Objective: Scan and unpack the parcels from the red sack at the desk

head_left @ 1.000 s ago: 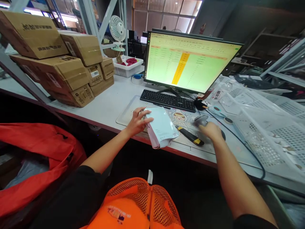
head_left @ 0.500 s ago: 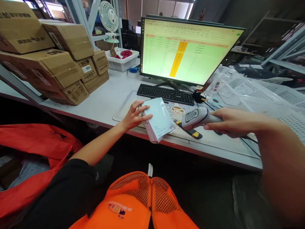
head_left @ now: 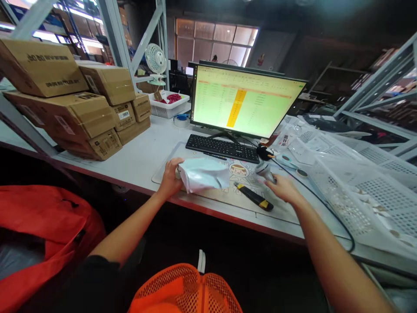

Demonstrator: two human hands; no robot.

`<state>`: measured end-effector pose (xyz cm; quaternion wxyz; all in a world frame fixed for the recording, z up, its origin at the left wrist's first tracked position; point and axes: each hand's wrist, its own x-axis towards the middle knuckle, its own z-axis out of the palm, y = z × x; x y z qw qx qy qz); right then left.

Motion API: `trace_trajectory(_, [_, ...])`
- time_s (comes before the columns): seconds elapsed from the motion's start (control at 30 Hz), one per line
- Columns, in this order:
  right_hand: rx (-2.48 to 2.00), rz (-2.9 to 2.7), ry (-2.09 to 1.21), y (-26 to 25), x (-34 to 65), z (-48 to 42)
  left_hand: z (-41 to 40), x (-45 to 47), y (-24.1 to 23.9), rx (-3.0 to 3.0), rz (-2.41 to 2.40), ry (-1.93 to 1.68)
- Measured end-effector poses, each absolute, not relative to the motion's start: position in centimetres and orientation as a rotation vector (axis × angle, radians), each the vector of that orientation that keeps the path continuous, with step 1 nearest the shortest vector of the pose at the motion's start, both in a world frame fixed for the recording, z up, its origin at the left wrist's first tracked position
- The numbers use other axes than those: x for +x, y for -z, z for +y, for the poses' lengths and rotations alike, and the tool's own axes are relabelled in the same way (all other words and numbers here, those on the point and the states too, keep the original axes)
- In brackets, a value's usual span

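L hand [head_left: 170, 179] grips pale pkg [head_left: 204, 174], R hand [head_left: 283, 188] holds grey scanner [head_left: 264, 171].

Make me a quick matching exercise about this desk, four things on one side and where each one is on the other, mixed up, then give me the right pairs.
Things
1. Pale packet
2. Scanner
3. Utility knife
4. Keyboard

Places
A. In front of the monitor
B. In the right hand
C. Lying on the mat, between the two hands
D. In the left hand

Right pairs
1-D, 2-B, 3-C, 4-A
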<state>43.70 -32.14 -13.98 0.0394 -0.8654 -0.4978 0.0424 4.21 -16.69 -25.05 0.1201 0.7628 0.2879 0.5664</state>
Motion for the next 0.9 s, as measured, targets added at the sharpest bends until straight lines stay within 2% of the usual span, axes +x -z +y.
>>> trace_trajectory(0.17, [-2.816, -1.321, -0.017, 18.2, 43.9, -32.0, -17.3, 4.5, 25.4, 1.767, 1.094, -1.286])
trace_trajectory(0.3, [-2.87, -1.262, 0.073, 17.0, 43.5, -31.3, -17.1, 4.6, 25.0, 1.702, 1.103, -1.172])
trace_trajectory(0.43, [-2.63, -1.346, 0.295, 15.0, 42.5, -27.2, -17.0, 4.5, 24.9, 1.722, 1.136, -1.138])
trace_trajectory(0.67, [-2.52, -1.565, -0.079, 16.5, 40.4, -18.1, -17.0, 4.2, 24.7, 1.72, 1.162, -1.126])
trace_trajectory(0.9, [-2.396, -1.542, -0.251, 16.2, 39.3, -16.4, -17.1, 4.3, 24.3, 1.701, 1.137, -1.119])
